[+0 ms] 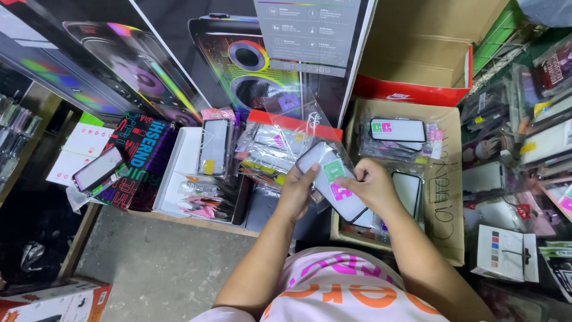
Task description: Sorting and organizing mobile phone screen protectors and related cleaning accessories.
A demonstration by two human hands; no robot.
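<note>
Clear-sleeved screen protector (332, 180) gripped by left hand (296, 194) and right hand (370, 185), above cardboard box (448, 179) of similar packets (398, 132).

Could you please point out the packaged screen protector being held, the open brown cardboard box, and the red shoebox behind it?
Packaged screen protector (333, 179): head view, on its white face near the green sticker.
Brown cardboard box (448, 179): head view, on its bare right wall.
Red shoebox (411, 92): head view, on its red front rim.
</note>
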